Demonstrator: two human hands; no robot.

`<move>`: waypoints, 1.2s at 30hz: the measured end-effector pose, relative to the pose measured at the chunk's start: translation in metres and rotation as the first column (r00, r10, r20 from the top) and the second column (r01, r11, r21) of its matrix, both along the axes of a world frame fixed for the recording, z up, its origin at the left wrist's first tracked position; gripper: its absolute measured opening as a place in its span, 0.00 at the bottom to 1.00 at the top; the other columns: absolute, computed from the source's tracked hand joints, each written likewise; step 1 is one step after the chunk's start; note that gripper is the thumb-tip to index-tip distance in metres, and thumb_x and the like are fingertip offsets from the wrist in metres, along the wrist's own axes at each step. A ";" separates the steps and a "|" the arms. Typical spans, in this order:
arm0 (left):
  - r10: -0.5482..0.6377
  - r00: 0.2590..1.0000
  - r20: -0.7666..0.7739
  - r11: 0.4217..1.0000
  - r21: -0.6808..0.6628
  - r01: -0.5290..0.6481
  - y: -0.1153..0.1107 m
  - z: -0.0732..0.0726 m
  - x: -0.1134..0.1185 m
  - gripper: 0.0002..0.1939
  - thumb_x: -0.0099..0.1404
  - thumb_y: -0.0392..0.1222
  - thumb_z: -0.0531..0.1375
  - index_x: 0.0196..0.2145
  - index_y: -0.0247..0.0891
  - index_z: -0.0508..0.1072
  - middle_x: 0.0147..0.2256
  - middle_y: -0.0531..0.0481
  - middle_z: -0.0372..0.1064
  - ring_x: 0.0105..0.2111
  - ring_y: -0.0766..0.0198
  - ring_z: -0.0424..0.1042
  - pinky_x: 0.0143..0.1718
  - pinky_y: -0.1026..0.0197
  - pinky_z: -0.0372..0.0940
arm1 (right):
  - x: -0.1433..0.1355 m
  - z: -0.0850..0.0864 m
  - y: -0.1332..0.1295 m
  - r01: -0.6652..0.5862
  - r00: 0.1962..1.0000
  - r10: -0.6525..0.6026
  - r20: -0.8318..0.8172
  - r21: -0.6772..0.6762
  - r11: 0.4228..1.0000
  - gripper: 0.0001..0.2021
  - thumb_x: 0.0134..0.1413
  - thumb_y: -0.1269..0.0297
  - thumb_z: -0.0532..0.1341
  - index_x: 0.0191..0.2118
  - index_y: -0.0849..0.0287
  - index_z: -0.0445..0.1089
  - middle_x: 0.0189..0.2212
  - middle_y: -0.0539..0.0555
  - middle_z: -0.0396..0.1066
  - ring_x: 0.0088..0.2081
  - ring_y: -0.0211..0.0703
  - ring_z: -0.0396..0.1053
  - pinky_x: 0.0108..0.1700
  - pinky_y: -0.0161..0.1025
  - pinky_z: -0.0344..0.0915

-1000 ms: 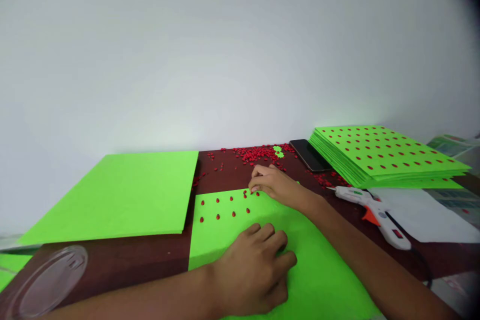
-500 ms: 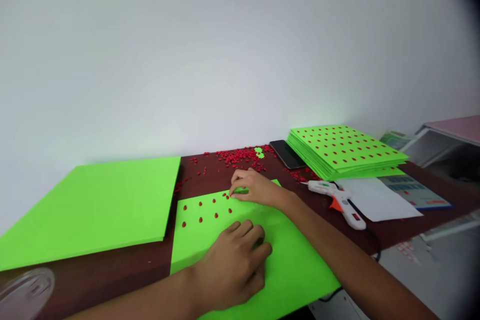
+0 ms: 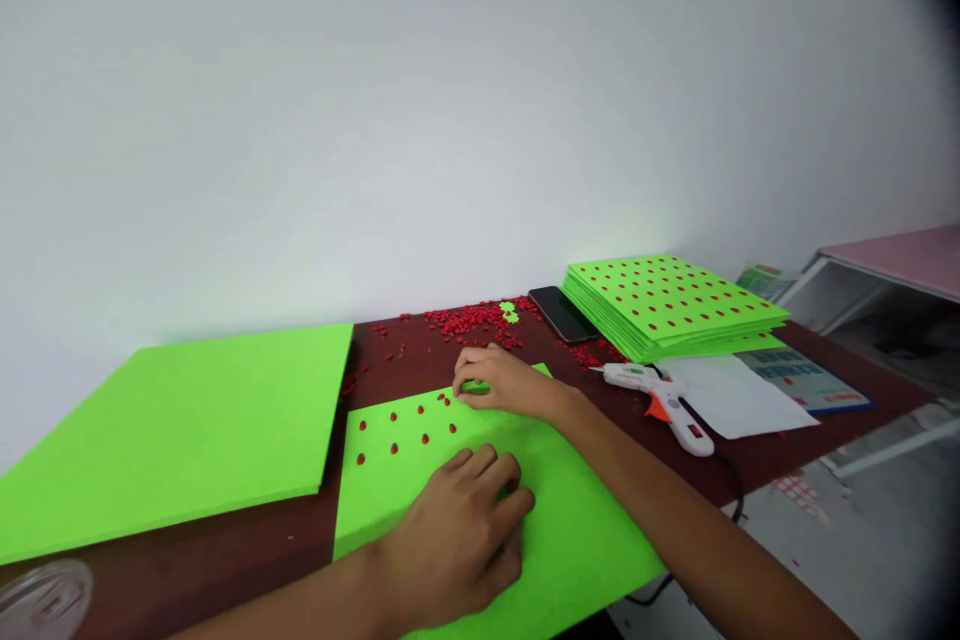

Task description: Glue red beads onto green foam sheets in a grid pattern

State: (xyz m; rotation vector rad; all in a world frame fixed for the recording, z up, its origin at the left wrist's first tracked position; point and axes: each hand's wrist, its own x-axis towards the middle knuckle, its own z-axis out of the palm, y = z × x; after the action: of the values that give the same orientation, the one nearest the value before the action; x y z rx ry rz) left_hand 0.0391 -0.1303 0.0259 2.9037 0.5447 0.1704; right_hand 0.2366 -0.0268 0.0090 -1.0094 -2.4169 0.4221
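Note:
A green sheet (image 3: 585, 520) lies on the dark red-brown table with two short rows of small red beads (image 3: 424, 439) near its far left corner. At the sheet's far edge is my right hand (image 3: 502, 382), its thumb and fingers curled together in a pinch beside the last beads of the upper row. Whatever is between those fingertips is hidden. Nearer to me, my left hand (image 3: 465, 530) rests over the sheet with its fingers bent inward against the thumb. What it holds, if anything, cannot be seen.
Loose red beads (image 3: 469, 322) are scattered by the wall, near a black phone (image 3: 562, 313). A stack of bead-dotted green sheets (image 3: 667, 300) stands behind a white glue gun (image 3: 667, 400) and white paper (image 3: 739, 395). Plain green sheets (image 3: 202, 430) lie left; a clear round container (image 3: 45, 600) sits front left.
The whole view has shifted slightly, so things appear a little further left. Both hands keep nearly the same pose and place over the sheet.

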 end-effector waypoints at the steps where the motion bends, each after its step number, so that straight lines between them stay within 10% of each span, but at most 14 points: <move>1: 0.002 1.000 0.000 1.000 0.001 -0.002 0.000 0.000 0.000 0.03 0.70 0.40 0.58 0.40 0.40 0.67 0.43 0.46 0.67 0.42 0.54 0.63 0.43 0.50 0.63 | 0.000 0.001 0.000 0.000 1.000 0.000 -0.014 -0.005 1.000 0.02 0.65 0.69 0.66 0.41 0.56 0.77 0.43 0.51 0.76 0.45 0.41 0.73 0.56 0.44 0.60; 11: -0.015 1.000 0.002 1.000 0.007 0.015 0.001 -0.002 -0.001 0.04 0.70 0.41 0.58 0.41 0.40 0.67 0.43 0.47 0.66 0.41 0.54 0.63 0.43 0.50 0.62 | 0.041 0.048 -0.032 0.188 0.910 -0.193 -0.368 -0.048 0.981 0.07 0.69 0.65 0.62 0.43 0.55 0.79 0.42 0.54 0.80 0.45 0.43 0.76 0.51 0.41 0.68; 19: -0.112 0.994 0.019 0.994 0.010 0.112 -0.003 0.001 -0.002 0.07 0.63 0.38 0.60 0.37 0.41 0.64 0.40 0.48 0.66 0.38 0.56 0.64 0.37 0.52 0.58 | 0.079 0.000 -0.130 0.306 0.916 -0.377 -0.138 -0.370 0.877 0.09 0.68 0.60 0.63 0.38 0.53 0.80 0.38 0.53 0.80 0.41 0.46 0.76 0.45 0.40 0.69; 36: -0.117 0.993 0.033 0.993 -0.010 0.118 -0.002 0.001 -0.001 0.07 0.64 0.37 0.60 0.38 0.41 0.64 0.40 0.48 0.66 0.39 0.56 0.64 0.38 0.53 0.58 | 0.085 -0.017 -0.140 0.362 0.902 -0.406 -0.146 -0.259 0.896 0.08 0.67 0.59 0.65 0.44 0.52 0.81 0.40 0.54 0.75 0.38 0.44 0.73 0.40 0.40 0.68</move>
State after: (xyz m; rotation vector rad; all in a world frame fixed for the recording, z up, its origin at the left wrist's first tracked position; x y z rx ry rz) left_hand 0.0381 -0.1324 0.0264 2.9052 0.3670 0.1969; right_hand 0.3220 -0.1671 -0.0084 -1.4391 -1.9586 0.6289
